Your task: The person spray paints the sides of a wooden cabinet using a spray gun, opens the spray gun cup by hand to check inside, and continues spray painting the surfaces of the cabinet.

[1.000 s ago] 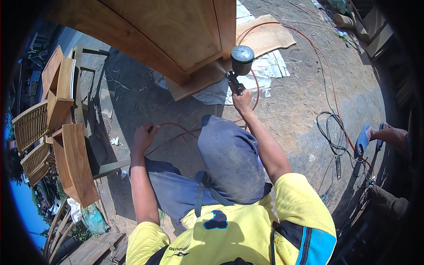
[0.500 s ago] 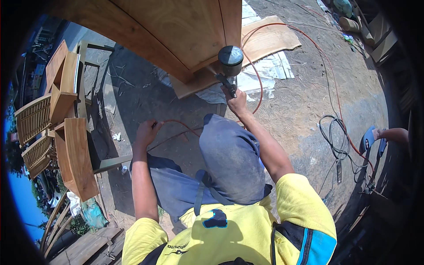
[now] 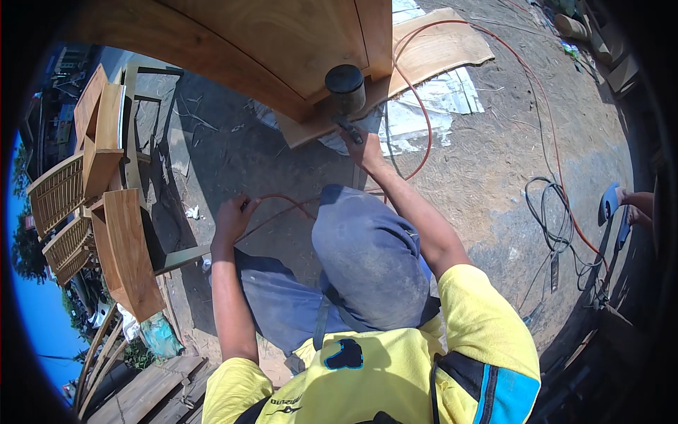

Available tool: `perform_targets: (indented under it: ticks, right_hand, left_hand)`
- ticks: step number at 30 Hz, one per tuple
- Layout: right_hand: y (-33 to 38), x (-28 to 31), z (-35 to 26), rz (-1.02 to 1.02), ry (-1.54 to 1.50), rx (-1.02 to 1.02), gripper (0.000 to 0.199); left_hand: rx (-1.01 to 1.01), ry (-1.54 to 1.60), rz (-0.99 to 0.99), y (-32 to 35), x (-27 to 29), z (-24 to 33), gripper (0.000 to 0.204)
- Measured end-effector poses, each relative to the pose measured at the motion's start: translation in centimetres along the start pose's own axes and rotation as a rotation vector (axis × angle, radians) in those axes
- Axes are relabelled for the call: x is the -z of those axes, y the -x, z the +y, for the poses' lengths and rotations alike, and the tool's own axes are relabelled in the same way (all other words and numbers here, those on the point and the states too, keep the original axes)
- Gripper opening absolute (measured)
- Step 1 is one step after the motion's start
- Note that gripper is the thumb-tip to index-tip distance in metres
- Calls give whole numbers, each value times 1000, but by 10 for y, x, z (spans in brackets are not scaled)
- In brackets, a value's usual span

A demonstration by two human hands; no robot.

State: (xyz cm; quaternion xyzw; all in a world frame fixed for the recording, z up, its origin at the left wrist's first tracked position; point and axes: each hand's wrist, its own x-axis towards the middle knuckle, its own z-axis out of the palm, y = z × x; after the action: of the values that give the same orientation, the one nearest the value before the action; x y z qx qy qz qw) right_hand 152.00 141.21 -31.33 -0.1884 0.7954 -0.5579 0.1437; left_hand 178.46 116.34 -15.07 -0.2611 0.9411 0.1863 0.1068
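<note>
Head view: right hand (image 3: 366, 147) closed on a pneumatic tool (image 3: 345, 90) against the far wooden panel (image 3: 282, 42), left hand (image 3: 233, 218) gripping the red hose (image 3: 417, 106); hose slack near the knee could snag, jerking the tool off line.

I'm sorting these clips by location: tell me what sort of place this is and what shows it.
Probably an outdoor woodworking yard. The right hand holds a power tool against a large wooden panel; the left hand grips an orange hose trailing over bare dirt ground, and slatted wooden furniture pieces are stacked nearby.
</note>
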Motion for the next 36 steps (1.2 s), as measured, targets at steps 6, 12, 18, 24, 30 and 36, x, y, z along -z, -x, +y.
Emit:
perform_targets:
  ticks: [6,12,18,24,30,36]
  right_hand:
    - [-21,-22,28,26,-75,-98,40]
    - [-28,-26,44,21,-87,-130,42]
    - [-44,-28,45,16,-99,-118,49]
    - [-28,-28,36,-20,-28,-166,47]
    - [-11,-37,29,3,-28,-151,43]
    - [-11,-18,74,411,240,52,38]
  left_hand:
    - [122,-9,-50,13,4,12,42]
    - [159,-63,-51,17,9,26,41]
    - [141,-70,-66,0,1,34,40]
    - [143,-45,-74,0,1,29,39]
    - [165,-34,-66,8,10,25,39]
    - [143,10,-33,15,18,32,38]
